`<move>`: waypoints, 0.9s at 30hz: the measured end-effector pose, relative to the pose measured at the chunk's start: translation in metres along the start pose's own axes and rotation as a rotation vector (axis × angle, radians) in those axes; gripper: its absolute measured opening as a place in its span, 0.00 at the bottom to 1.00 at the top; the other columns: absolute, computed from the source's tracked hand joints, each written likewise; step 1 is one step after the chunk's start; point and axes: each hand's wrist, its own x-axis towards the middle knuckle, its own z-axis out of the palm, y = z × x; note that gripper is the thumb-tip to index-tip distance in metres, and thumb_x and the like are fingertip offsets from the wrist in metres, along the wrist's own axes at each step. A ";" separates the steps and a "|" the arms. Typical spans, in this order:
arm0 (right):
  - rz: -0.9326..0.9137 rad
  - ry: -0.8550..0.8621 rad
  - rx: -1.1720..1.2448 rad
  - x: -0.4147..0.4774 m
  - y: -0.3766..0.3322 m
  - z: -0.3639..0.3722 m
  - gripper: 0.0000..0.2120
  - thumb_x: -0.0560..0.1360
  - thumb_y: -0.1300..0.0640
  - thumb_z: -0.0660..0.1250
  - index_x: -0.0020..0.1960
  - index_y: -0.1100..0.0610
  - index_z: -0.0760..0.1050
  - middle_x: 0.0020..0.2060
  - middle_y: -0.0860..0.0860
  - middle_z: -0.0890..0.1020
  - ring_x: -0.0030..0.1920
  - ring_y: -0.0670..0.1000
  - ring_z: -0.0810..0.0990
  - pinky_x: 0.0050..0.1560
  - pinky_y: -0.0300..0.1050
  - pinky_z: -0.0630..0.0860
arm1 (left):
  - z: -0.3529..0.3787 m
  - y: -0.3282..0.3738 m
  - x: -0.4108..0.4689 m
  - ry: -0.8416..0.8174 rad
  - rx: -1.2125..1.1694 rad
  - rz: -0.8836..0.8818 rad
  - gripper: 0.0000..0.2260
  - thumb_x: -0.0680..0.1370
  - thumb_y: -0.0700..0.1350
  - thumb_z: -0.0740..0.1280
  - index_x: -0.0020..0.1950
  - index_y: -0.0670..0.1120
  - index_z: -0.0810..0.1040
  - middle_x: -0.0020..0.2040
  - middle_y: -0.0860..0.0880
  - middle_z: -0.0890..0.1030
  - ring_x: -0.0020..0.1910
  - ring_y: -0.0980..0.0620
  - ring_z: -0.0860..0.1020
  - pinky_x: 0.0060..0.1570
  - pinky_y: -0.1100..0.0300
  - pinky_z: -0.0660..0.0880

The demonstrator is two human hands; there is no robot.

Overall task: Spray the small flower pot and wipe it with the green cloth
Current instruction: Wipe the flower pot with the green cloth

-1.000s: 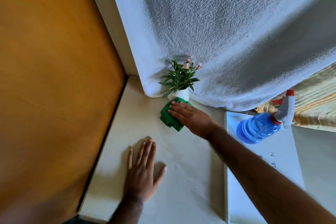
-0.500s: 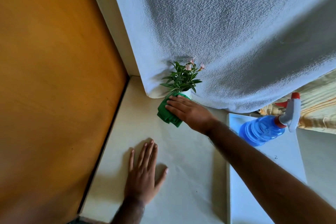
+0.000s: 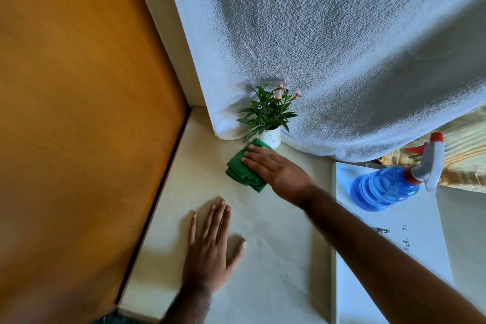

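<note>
At the far edge of the cream desk [image 3: 276, 258], straight fingers [image 3: 253, 159] of my right hand [image 3: 276, 171] press the folded green cloth [image 3: 239, 169] against the small white flower pot [image 3: 271, 138]; its blue writing is unreadable. My left hand [image 3: 209, 252] lies flat, fingers spread. A ribbed blue plastic spray bottle [image 3: 384, 188] sits rightward.

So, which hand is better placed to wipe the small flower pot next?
The right hand: its straight fingers press the green cloth against the foot of the small flower pot. The left hand lies flat on the table, apart from both.
</note>
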 end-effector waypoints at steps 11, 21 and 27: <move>0.077 -0.009 -0.104 -0.014 0.012 -0.001 0.23 0.82 0.65 0.50 0.73 0.65 0.72 0.71 0.60 0.75 0.74 0.61 0.70 0.74 0.56 0.66 | -0.001 0.000 0.000 0.003 0.010 0.004 0.39 0.82 0.68 0.56 0.85 0.44 0.59 0.86 0.45 0.62 0.85 0.46 0.60 0.79 0.32 0.62; 0.187 0.157 -0.053 -0.026 -0.004 -0.004 0.21 0.84 0.66 0.51 0.74 0.63 0.71 0.73 0.57 0.74 0.76 0.58 0.67 0.76 0.52 0.64 | 0.004 -0.002 0.000 -0.017 -0.030 -0.005 0.40 0.81 0.69 0.56 0.86 0.46 0.56 0.87 0.47 0.59 0.85 0.47 0.59 0.80 0.32 0.60; 0.183 0.139 -0.088 -0.018 0.007 -0.008 0.21 0.83 0.65 0.51 0.73 0.64 0.72 0.72 0.58 0.75 0.75 0.59 0.69 0.75 0.57 0.65 | 0.006 -0.003 0.000 -0.038 -0.028 -0.011 0.40 0.81 0.70 0.55 0.86 0.47 0.54 0.88 0.48 0.56 0.86 0.48 0.57 0.80 0.33 0.60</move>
